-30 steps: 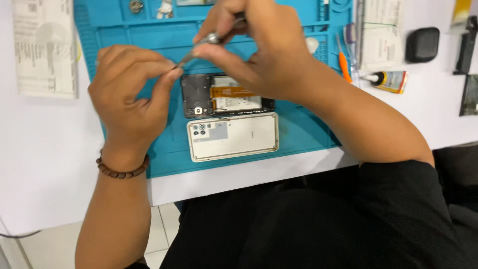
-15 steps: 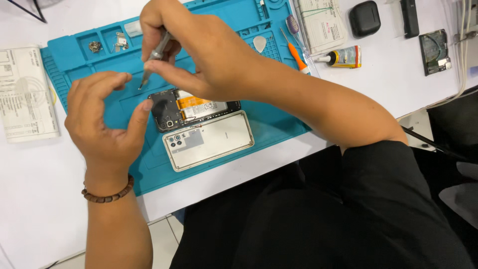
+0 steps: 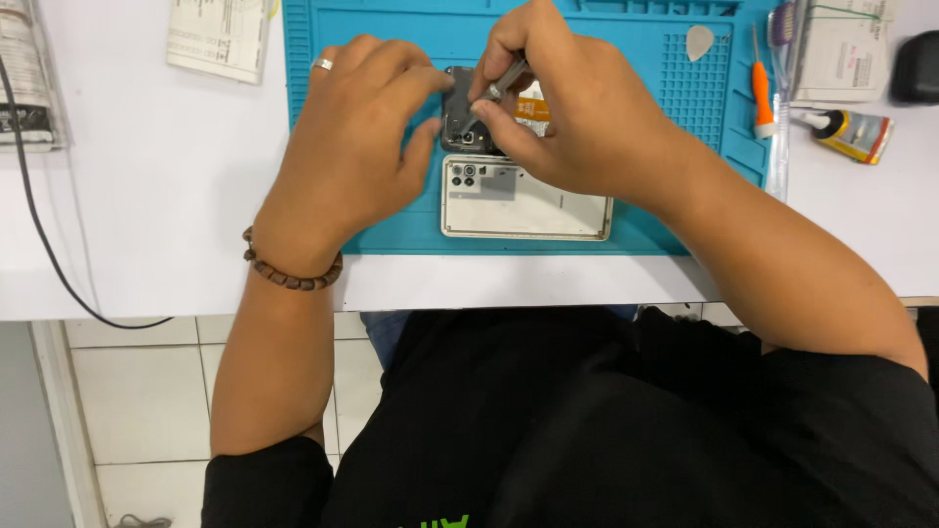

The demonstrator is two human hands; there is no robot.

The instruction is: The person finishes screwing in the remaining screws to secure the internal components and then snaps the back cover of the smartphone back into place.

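Your right hand pinches a metal tool; your left hand grips the open phone on the blue mat, white bench, tiled floor below.

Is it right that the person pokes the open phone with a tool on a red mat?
Not quite: the head view shows the mat is blue, not red. The right hand does hold the tool at the open phone.
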